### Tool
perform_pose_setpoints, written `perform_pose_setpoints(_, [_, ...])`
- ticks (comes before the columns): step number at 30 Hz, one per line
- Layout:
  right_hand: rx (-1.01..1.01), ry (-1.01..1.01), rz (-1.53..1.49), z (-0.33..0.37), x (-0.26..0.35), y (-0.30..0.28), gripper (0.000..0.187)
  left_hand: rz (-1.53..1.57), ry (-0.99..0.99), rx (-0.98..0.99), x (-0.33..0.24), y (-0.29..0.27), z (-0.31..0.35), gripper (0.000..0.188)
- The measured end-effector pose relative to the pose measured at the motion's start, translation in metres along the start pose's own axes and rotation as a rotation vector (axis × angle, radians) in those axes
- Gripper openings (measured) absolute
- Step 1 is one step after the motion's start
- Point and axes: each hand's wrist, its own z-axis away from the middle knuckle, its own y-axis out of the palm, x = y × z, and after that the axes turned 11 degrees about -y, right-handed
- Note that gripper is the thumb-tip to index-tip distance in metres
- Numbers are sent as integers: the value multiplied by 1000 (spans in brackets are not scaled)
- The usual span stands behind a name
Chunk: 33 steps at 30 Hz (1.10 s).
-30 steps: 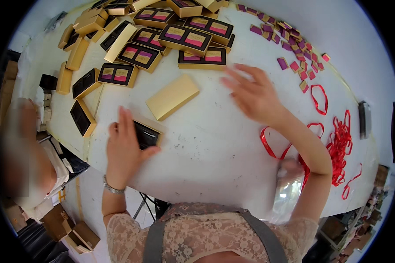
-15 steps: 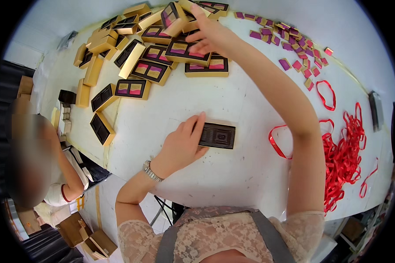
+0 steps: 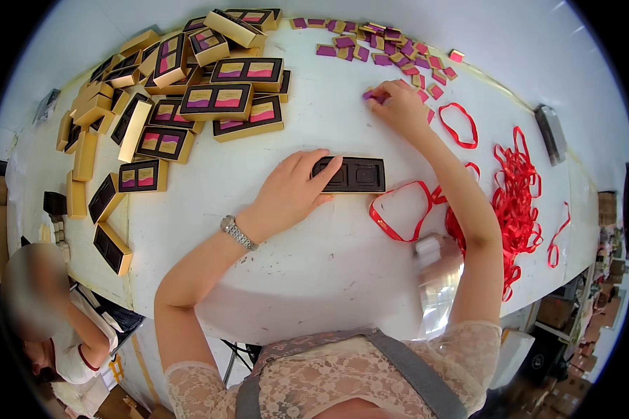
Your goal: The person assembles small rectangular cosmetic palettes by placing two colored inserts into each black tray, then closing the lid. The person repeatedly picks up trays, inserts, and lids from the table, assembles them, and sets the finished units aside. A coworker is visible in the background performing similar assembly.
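Across the left end of a gold-sided box [image 3: 367,174] with a black two-compartment tray lies my left hand [image 3: 290,185], its fingers and thumb gripping the long sides. One square recess shows bare; the other is partly behind a finger. Farther off to the right, my right hand [image 3: 397,106] is closed in a pinch on a small purple square packet [image 3: 368,95]. Beyond it are several loose purple, pink and gold square packets [image 3: 383,59] in a spread. A filled box [image 3: 217,102], with one purple and one pink packet in its tray, sits on the pile to the left.
Gold boxes [image 3: 84,155], some with bare black trays, are heaped at the far left. Red ribbon loops [image 3: 517,188] lie tangled on the right, a single loop [image 3: 402,234] near my box. A clear plastic piece [image 3: 437,293] is by my right arm. A person [image 3: 84,335] sits at left.
My right hand has come from the box pile to the loose packets and pinched a purple one. The box under my left hand now shows square recesses instead of a ridged dark surface. The view has shifted.
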Motion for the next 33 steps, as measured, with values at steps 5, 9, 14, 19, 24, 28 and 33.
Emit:
perform_pose_setpoints(5, [81,-84,-713,31,79,-20,18,274,-225,-25,6,-6,7,87])
perform_pose_setpoints(9, [10,-353,-432,39,100,-7,23,296,-212,-23,7,-3,3,88])
perform_pose_setpoints(14, [45,-480,-375,46,117,-28,22,210,-244,-100,6,-3,6,83])
perform_pose_setpoints(19, [408,-756,-250,91,139,-40,31,78,-330,-206,22,-4,2,78])
perform_pose_setpoints(24, [712,-629,-326,88,132,-34,33,63,-288,-204,23,-1,6,78])
perform_pose_setpoints(28, [503,-532,-622,57,119,-27,20,199,-285,-157,29,-7,7,84])
perform_pose_setpoints(33, [165,-641,-587,22,102,-6,13,435,-254,18,30,-8,-1,101])
